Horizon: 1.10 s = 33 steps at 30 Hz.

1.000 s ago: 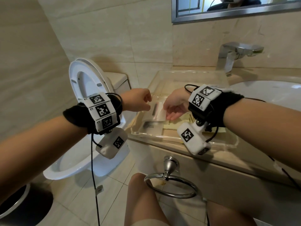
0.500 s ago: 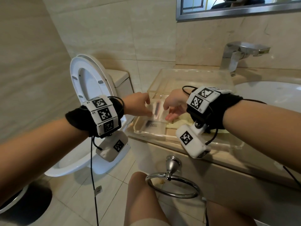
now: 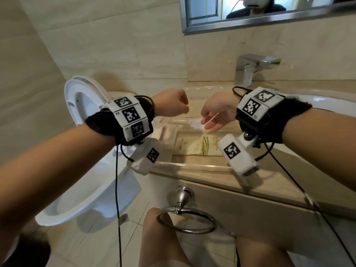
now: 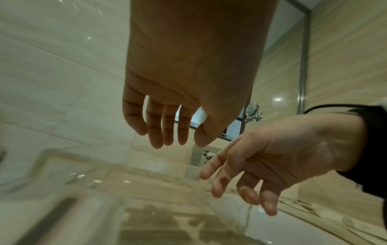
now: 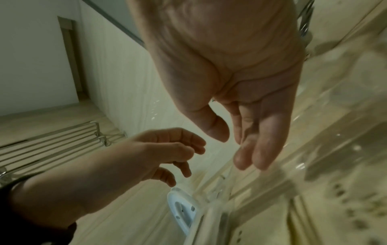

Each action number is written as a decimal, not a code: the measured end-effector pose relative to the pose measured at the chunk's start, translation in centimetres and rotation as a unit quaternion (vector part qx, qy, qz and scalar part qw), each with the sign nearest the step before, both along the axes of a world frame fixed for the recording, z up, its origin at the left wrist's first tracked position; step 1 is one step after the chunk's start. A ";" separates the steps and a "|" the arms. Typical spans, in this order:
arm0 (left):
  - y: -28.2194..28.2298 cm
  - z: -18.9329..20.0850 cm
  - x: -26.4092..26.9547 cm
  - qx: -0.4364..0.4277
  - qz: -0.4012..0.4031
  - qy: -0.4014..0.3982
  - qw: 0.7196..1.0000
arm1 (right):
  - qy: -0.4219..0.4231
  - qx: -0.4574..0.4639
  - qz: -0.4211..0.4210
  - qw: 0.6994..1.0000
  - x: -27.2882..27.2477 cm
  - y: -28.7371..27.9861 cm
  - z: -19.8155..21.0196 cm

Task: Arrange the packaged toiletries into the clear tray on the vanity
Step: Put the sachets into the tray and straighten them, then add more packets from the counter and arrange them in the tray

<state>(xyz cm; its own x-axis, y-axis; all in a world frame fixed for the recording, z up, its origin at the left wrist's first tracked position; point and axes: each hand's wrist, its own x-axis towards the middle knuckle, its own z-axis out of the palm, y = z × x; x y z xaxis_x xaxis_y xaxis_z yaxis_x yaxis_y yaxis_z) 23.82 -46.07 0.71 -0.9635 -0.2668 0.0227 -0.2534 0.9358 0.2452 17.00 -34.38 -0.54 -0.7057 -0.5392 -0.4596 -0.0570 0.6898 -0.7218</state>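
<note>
Both hands have lifted off the packets, which now lie flat in the clear tray (image 3: 192, 167).

From the head view my left hand (image 3: 171, 105) hangs loosely curled, holding nothing; wrist views show my right hand (image 4: 268, 159) relaxed, fingers spread, the packets (image 3: 200, 145) released to settle.

Bare forearms. Left hand (image 3: 170, 105) and right hand (image 3: 218, 112) ungloved, no rings. Behind the fingers, each wrist wears a black fabric cuff (image 3: 96, 122) under a white block band (image 3: 128, 117) printed with black square codes (small labels unreadable). White camera pod (image 3: 238, 154) below each wrist; thin black cables (image 3: 117, 182) trail down.
</note>
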 end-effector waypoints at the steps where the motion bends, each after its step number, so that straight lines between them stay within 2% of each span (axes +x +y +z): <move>1: 1.0 0.3 -0.6 -0.005 -0.008 0.005 1.000 | 0.003 0.003 -0.006 1.000 -0.3 1.0 0.1; 6: 4.9 1.3 -3.0 -0.030 -0.049 -0.013 0.998 | 0.020 0.010 -0.035 0.999 -2.1 6.1 0.0; 16: 15.0 1.8 -8.9 0.001 -0.147 -0.009 0.989 | 0.031 -0.019 -0.125 0.992 -3.8 16.4 0.7; 22: 20.9 1.8 -11.8 -0.015 -0.202 -0.002 0.979 | 0.019 -0.014 -0.184 0.983 -4.9 22.4 0.2; 33: 31.9 0.6 -17.4 0.036 -0.262 -0.031 0.964 | 0.042 0.029 -0.312 0.949 -8.5 33.8 -0.9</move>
<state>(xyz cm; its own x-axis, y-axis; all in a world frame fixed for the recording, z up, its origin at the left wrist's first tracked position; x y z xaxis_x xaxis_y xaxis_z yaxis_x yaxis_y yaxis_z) 6.42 -14.14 1.31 -0.9652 0.2584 -0.0405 0.2332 0.9201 0.3147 8.48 -0.60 -1.44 -0.9149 0.0203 -0.4032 0.3196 0.6465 -0.6927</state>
